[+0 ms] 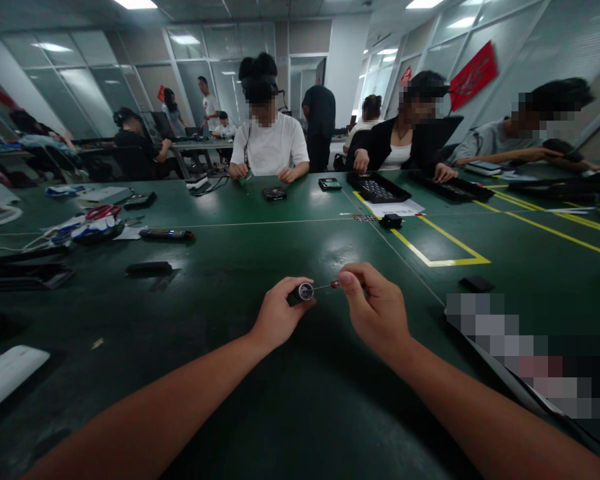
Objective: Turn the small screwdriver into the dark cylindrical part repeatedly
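In the middle of the view, my left hand [277,317] is closed around a small dark cylindrical part [306,291]. Its round, pale-rimmed end faces me, with some inner detail too small to make out. My right hand [380,310] pinches the reddish handle of a thin screwdriver [324,287]. The metal shaft points left, and its tip is at the cylinder's round end; whether it touches anything inside cannot be seen. Both hands are held just above the green tabletop [220,393].
A dark pen-like tool [167,234] and a black block [149,268] lie to the left. On the right are a small black piece [477,284] and a partly blurred sheet. Yellow tape [430,263] marks the table. Across it, co-workers handle parts near black trays [379,187].
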Tool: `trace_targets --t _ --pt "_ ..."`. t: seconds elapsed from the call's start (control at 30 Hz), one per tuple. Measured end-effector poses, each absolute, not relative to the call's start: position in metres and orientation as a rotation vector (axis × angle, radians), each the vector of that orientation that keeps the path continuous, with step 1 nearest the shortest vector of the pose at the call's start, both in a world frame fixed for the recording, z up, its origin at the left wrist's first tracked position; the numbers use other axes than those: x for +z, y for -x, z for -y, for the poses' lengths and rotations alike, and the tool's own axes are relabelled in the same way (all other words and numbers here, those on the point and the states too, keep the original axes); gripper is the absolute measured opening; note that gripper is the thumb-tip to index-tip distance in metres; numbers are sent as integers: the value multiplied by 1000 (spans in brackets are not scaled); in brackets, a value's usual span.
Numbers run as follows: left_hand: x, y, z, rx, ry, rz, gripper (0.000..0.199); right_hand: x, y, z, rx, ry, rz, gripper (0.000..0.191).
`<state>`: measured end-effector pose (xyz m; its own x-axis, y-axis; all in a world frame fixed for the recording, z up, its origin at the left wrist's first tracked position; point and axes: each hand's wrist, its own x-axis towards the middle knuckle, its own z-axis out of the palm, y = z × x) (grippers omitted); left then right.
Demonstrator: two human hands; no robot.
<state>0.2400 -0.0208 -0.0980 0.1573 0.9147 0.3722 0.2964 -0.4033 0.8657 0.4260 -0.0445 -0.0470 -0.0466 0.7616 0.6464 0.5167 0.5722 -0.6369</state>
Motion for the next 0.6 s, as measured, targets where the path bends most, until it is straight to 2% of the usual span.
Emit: trace_targets --t 0.13,0.33,0.47,0.6 --pt "-98 -240 21 1253 -1798 -1175 32 -51 -426 43 298 1051 1668 12" --pt "-99 -241 21 1255 -1795 -1176 33 -52 -429 41 316 1059 1674 16" --pt "-98 -240 21 1252 -1806 -1156 31 -46 -428 43 282 1078 1701 26" --pt "-97 -239 20 1256 -1792 -1170 31 -46 -427 44 281 1074 1701 17"
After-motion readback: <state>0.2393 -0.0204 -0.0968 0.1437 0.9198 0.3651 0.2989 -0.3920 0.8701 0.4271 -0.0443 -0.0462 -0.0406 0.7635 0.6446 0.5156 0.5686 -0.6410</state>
